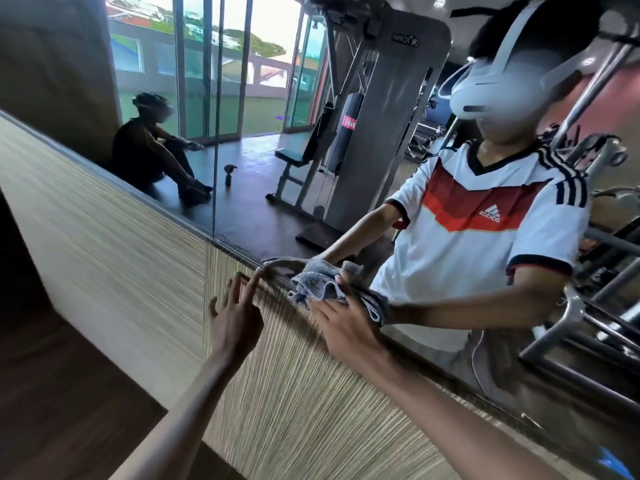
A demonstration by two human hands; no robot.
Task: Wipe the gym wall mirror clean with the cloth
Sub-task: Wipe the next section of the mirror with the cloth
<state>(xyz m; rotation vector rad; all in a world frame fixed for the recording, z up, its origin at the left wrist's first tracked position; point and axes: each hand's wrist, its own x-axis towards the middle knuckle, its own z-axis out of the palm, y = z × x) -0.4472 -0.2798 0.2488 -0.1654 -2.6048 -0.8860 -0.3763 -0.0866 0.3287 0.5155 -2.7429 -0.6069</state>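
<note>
The gym wall mirror [263,209] fills the upper and right part of the head view above a striped wood panel. My right hand [343,320] grips a crumpled grey cloth [317,282] and holds it against the mirror's lower edge. My left hand [235,313] is beside it with fingers spread and relaxed, its fingertips touching the mirror's bottom rim. My own reflection in a white and red jersey shows in the glass, with the reflected hands meeting mine.
The striped wood wall panel [121,271] runs below the mirror and ends at a dark recess on the left. Reflected in the glass are a weight machine [367,133], a spray bottle [228,174] on the floor, a seated person and metal rails at right.
</note>
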